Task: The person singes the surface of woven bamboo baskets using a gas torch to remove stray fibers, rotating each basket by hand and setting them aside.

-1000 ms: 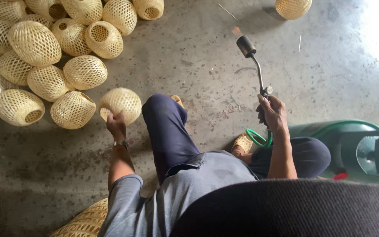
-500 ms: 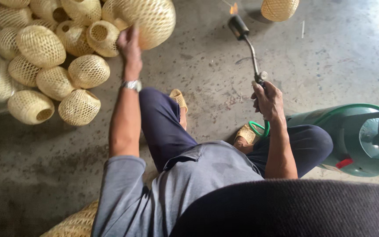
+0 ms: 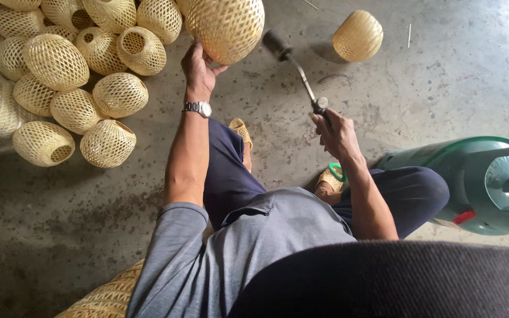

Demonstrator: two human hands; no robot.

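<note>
Fingers of the left hand (image 3: 198,65) are cupped under a woven basket (image 3: 225,26), holding it up off the concrete floor (image 3: 443,76). The right hand (image 3: 337,132) is closed around a gas torch (image 3: 293,59), nozzle right beside the basket. Green gas tank (image 3: 472,176) by the knee, basket pile (image 3: 78,76) on the left. I'd say rotate the basket steadily and keep the nozzle moving so nothing scorches.

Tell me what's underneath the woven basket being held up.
The left hand grips the raised woven basket from below; the torch head, held by the right hand, sits beside it. Bare concrete floor lies beneath. The floor directly behind the basket is covered.
</note>
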